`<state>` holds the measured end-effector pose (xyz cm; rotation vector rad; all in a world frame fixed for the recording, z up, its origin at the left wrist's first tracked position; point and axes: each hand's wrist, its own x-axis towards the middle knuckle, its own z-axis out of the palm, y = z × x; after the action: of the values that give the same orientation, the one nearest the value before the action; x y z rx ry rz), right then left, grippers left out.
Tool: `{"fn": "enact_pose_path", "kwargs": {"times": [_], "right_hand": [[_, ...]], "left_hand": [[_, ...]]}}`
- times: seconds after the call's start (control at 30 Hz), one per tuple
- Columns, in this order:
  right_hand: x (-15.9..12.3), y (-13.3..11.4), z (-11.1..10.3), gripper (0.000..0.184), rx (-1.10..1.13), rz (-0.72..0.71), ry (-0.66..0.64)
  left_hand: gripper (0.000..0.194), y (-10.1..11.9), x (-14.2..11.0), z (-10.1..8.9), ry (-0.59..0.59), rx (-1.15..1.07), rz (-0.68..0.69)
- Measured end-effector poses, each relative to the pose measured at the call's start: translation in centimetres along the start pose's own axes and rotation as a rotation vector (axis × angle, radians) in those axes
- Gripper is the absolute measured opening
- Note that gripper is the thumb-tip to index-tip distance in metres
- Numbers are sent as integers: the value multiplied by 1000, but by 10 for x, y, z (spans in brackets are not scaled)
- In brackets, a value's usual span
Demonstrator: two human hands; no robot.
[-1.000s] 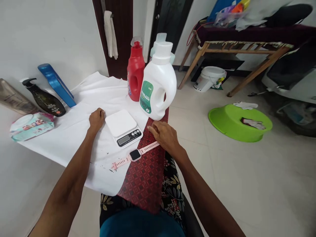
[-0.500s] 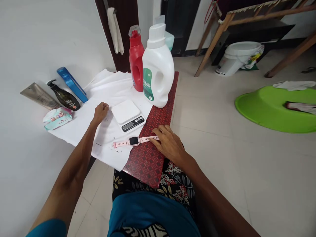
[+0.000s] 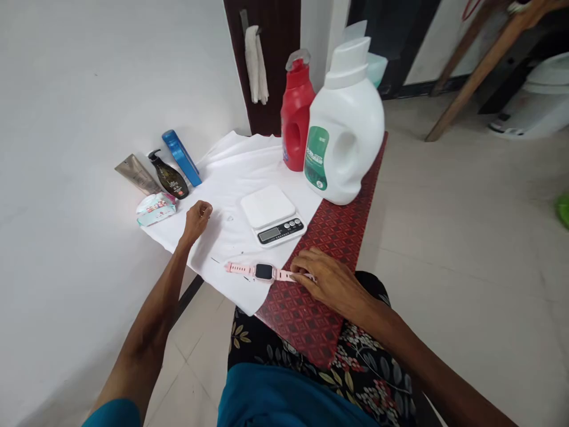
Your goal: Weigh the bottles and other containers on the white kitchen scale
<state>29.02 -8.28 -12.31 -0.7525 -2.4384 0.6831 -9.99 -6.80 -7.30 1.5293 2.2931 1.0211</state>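
- Can make out pale characters, too small to read, on the green label (image 3: 317,159) of the smooth white jug (image 3: 358,107).
- Cannot read the blurred print on the dark pump bottle (image 3: 169,178).
- Pinches the pink watch (image 3: 264,271) by its slotted strap (image 3: 284,276) with the right hand (image 3: 331,280).
- Can see that watch stretched from wrinkled white cloth (image 3: 235,169) onto red diamond-patterned tabletop (image 3: 306,326), near the flat scale (image 3: 269,207).
- Holds the left hand (image 3: 197,221) half curled over the cloth; cannot tell whether its fingertips meet.

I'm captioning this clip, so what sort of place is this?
Probably a home: a white towel hangs on a door, and a detergent-style jug and digital scale share a table.
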Motion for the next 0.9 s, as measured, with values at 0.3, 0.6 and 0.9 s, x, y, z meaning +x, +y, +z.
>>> {"fn": "enact_pose_path", "kwargs": {"times": [0.3, 0.6, 0.9], "right_hand": [[61, 60, -36, 41, 143, 263, 431], [82, 91, -35, 56, 136, 550, 480], [83, 101, -28, 54, 93, 591, 527]], "left_hand": [[30, -14, 55, -15, 426, 109, -174], [91, -29, 133, -44, 715, 320, -134], [61, -63, 180, -71, 398, 371, -259]]}}
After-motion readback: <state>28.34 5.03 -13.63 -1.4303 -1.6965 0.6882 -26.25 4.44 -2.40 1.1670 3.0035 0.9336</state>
